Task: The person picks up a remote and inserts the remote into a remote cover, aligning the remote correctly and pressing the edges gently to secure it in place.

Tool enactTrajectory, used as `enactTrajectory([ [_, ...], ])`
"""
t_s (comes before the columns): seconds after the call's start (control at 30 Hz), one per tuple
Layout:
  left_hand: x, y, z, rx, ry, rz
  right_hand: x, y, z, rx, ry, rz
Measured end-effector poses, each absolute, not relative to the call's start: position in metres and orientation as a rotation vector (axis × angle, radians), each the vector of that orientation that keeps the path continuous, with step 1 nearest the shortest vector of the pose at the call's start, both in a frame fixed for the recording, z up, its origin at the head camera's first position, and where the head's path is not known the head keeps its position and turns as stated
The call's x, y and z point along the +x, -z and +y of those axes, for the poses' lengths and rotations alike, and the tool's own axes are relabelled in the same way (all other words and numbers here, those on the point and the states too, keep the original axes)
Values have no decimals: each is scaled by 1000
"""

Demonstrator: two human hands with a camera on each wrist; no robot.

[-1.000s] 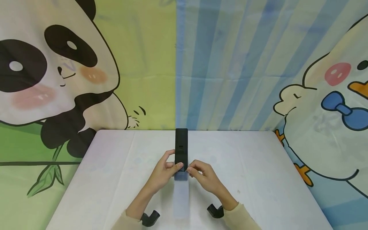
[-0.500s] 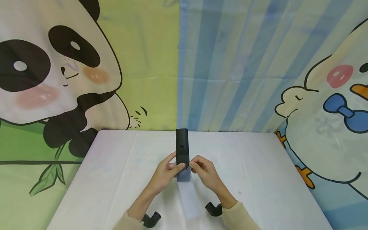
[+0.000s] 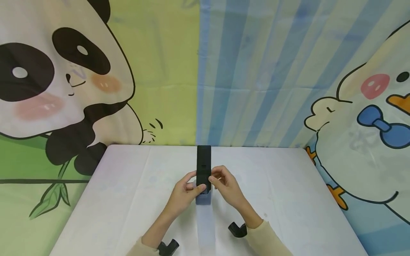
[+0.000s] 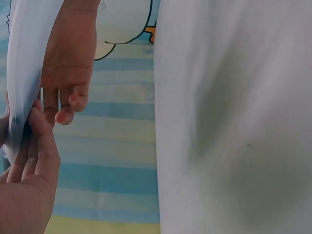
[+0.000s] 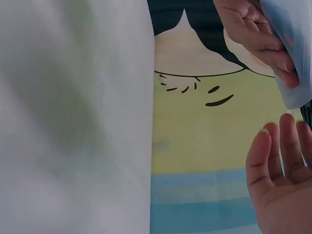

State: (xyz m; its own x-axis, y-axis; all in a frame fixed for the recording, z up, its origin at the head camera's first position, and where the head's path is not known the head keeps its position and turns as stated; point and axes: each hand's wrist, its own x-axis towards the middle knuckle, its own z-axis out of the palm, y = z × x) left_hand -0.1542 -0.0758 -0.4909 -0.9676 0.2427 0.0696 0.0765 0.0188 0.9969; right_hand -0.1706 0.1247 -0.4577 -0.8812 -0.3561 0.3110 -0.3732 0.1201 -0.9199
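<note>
A long black remote control stands near the table's far middle, a small notch on the side facing me. Its lower end sits inside a clear, bluish plastic sleeve, whose loose length trails toward me. My left hand grips the remote and sleeve from the left, thumb across the front. At the remote's right edge, my right hand pinches with thumb and forefinger. In the right wrist view, the right hand's other fingers are loosely bent, apart from the sleeve. The left wrist view shows the sleeve partly hiding the right hand.
A white cloth covers the table. Behind it hangs a backdrop with a panda, stripes and a white bird. Black mounts sit at both wrists, by the pale sleeve cuffs.
My right hand has moved up along the remote's right edge from near the sleeve's top. The sleeve's loose end swung right, then back toward the middle. My left hand keeps its grip.
</note>
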Motion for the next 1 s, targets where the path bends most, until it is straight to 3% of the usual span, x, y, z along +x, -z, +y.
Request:
enactTrajectory([
  [0.23,-148,495,-68,488,-1918,2166,-191,472,128,642,-2185,-2153],
  [0.53,-152,513,-76,296,-2151,1707,-197,476,134,652,-2217,-2007],
  [1.0,-155,506,-74,294,-2234,1892,-199,471,135,764,-2150,-2064],
])
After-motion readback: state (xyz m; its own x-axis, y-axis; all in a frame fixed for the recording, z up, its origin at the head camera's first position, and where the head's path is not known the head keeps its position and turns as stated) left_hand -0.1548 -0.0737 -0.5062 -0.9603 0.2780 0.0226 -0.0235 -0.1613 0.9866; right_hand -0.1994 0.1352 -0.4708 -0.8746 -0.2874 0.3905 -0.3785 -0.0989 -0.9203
